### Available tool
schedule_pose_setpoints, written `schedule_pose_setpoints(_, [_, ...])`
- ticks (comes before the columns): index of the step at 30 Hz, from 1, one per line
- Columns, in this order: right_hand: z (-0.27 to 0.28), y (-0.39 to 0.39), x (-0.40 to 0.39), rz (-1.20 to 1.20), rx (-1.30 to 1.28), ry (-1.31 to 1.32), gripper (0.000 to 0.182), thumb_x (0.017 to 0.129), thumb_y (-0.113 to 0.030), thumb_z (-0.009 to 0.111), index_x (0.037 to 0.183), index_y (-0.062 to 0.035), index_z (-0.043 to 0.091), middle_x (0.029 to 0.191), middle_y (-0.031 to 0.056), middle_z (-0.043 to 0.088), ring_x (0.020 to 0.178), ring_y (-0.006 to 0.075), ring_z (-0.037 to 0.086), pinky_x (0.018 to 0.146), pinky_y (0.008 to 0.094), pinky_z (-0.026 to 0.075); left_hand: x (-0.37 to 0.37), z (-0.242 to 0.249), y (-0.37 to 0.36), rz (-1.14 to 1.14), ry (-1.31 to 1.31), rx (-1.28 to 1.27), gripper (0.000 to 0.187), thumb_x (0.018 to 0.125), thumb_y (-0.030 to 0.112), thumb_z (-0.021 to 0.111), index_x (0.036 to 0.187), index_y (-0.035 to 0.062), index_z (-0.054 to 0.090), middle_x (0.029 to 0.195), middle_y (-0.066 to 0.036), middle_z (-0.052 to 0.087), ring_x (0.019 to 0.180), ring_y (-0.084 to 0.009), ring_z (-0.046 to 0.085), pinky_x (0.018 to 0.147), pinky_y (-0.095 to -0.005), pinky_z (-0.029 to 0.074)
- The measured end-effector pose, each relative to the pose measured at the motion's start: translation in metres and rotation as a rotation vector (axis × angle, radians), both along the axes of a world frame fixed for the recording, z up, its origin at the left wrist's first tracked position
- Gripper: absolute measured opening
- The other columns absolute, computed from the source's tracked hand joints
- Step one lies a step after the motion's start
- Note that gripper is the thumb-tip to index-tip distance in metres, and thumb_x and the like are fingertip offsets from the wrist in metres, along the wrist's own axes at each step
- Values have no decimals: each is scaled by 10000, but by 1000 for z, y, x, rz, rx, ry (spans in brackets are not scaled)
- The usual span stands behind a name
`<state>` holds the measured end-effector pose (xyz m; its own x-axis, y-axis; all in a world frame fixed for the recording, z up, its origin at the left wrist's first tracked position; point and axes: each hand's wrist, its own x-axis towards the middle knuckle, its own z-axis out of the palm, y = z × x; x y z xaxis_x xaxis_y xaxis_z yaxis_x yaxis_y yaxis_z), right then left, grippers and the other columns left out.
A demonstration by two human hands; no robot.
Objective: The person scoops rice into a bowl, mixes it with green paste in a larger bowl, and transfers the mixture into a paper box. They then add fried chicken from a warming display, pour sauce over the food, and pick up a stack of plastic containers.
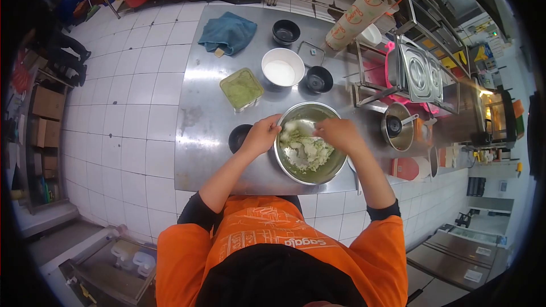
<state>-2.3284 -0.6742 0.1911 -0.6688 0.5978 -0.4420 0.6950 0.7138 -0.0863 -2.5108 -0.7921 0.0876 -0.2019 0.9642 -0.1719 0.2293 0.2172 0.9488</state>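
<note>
A large steel mixing bowl (285, 166) stands near the front edge of the steel table, holding a pale, lumpy mixture (310, 154) with green bits. My left hand (264, 136) is closed on the bowl's left rim. Over the right side of the bowl, my right hand (340, 134) has its fingers pinched together above the mixture. Whatever it holds is too small and hidden to make out. Partly behind my left wrist sits a black bowl (238, 136). Beyond the mixing bowl are a square tub of green paste or powder (242, 88) and a white bowl with white contents (280, 71).
Two more black bowls (286, 32) and a blue cloth (227, 32) lie farther back on the table (199, 153). To the right stand a metal rack with steel pans (420, 74), a printed paper roll (358, 17) and a steel pan with a ladle (398, 127). Another person (62, 45) stands far left.
</note>
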Motion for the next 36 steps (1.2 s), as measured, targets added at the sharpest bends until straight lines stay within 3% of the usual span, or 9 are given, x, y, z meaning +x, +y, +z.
schedule_pose_setpoints(3, [10,-48,7,207,81,-186,145,784,-192,555,803,-100,665,784,94,664,780,264,661,628,384,511,1,0,-1,21,-86,-52,361,875,98,546,1231,39,532,718,-26,525,613,-110,500,610,-276,434])
schedule_pose_setpoints(7, [59,-108,29,2,108,-143,111,764,-119,544,780,-79,645,752,109,657,705,270,667,555,381,513,2,-6,1,40,-53,45,364,877,91,542,1235,27,525,703,-21,511,601,-103,491,607,-272,433])
schedule_pose_setpoints(10, [19,-122,27,-17,101,-99,104,763,-109,537,773,-80,636,745,109,657,681,268,665,545,387,515,2,-3,0,8,-45,0,379,879,91,541,1252,31,513,710,-22,514,590,-103,486,594,-266,435])
schedule_pose_setpoints(22, [-23,7,60,-617,118,-129,269,857,-346,532,922,-118,660,873,139,661,822,307,638,714,427,492,4,-2,1,3,-129,-35,403,874,116,541,1273,71,501,677,-80,500,641,-160,484,666,-294,428])
schedule_pose_setpoints(24, [-87,42,77,15,85,50,299,842,-421,548,918,-158,669,916,112,667,866,282,636,749,408,489,4,-1,1,-10,-86,-36,399,873,111,544,1267,62,504,678,-72,501,633,-157,478,661,-293,427])
schedule_pose_setpoints(25, [-78,39,61,10,78,51,299,842,-421,548,918,-158,669,916,112,667,866,282,636,749,408,489,4,-5,-2,-14,-85,-44,399,873,111,544,1267,62,504,678,-72,501,633,-157,478,661,-293,427])
schedule_pose_setpoints(27, [-55,31,22,-355,-408,-56,287,830,-420,563,938,-175,667,941,83,666,884,263,632,756,390,486,2,-11,2,-47,-103,20,398,887,79,542,1277,14,491,706,10,486,594,-82,491,545,-244,454])
schedule_pose_setpoints(32, [-14,-32,22,32,-85,85,257,818,-367,591,938,-154,671,835,103,660,784,265,643,650,379,489,5,-15,1,-7,-172,19,362,886,68,537,1240,0,508,716,9,501,595,-72,497,528,-233,458])
schedule_pose_setpoints(36, [35,-76,39,109,76,-186,122,798,-218,588,830,-126,662,766,88,660,710,244,659,598,376,505,5,-19,1,20,-159,45,315,884,64,538,1191,-4,523,715,6,497,590,-70,494,522,-234,447])
